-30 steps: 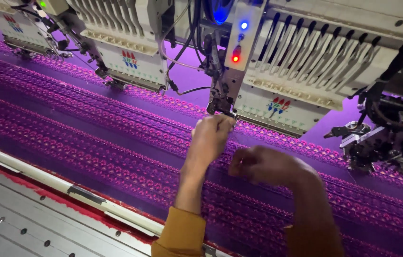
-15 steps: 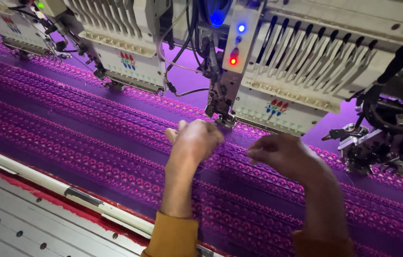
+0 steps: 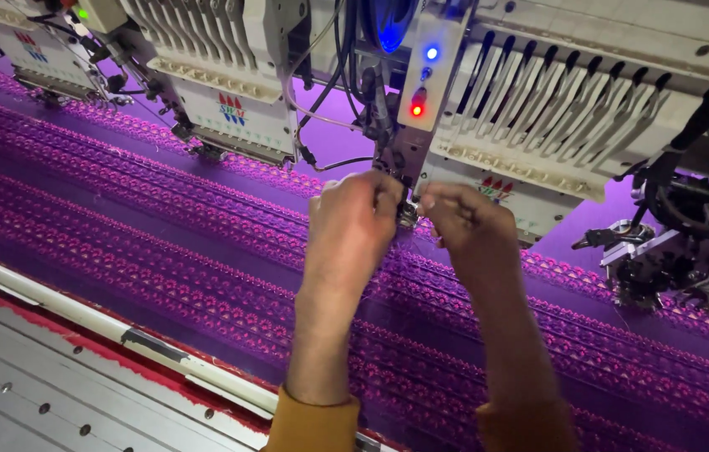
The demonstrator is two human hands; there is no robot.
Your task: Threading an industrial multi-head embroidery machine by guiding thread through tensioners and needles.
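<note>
Both hands meet at the foot of one embroidery head. The left hand (image 3: pixel 353 219) is curled, fingertips pinched together right beside the needle area (image 3: pixel 405 209); the right hand (image 3: pixel 465 224) faces it, thumb and forefinger also pressed together at the same spot. Whatever they pinch is too fine to make out, so I cannot tell whether a thread sits between the fingers, though a faint strand seems to hang just below.

The needle area sits under the head's control strip, where a red light (image 3: pixel 416 110) and a blue light (image 3: pixel 431 53) glow. To the right runs the row of black thread levers (image 3: pixel 555 92) on the white head (image 3: pixel 530 142); a second head (image 3: pixel 229 100) stands to the left.

Beneath everything stretches the purple fabric (image 3: pixel 162 226), covered in bands of pink stitched pattern, held by a white frame rail (image 3: pixel 95 322) near the grey metal table (image 3: pixel 20 385).

By the look of it, the step in hand is fine work at the needle, likely threading or freeing a thread. The next move calls for steady fingertips held close to the needle, with both wrists clear of the fabric.
</note>
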